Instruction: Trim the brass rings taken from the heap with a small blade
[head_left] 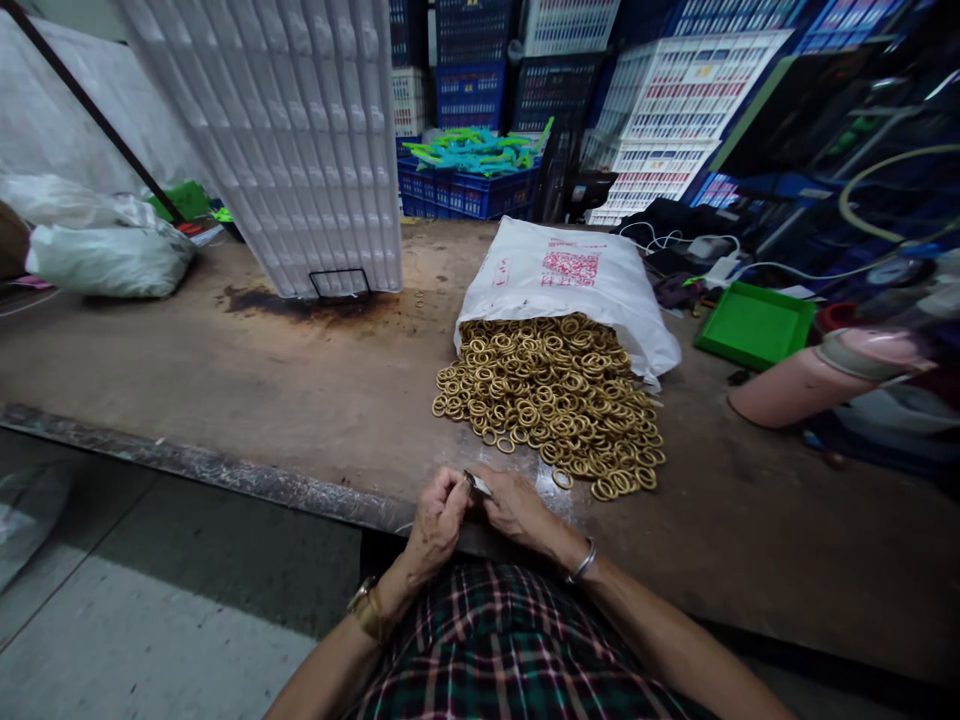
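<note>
Near the table's front edge, my left hand (437, 518) and my right hand (519, 508) meet, fingers closed. A small flat silvery tool (481, 485), perhaps a blade, shows between the thumb and fingers of my right hand. Its tip reaches the fingertips of my left hand, which pinch something small that I cannot make out. Just beyond my hands lies a heap of brass-coloured rings (551, 385). They spill from the mouth of a white sack (555, 265) with red print, lying on its side.
A ribbed translucent panel (300, 150) stands upright on the wooden table (285, 400), held by a black wire stand (339, 284). To the right are a green tray (756, 325) and a pink bottle (814, 378). Behind is a blue crate (469, 192) of green and teal pieces.
</note>
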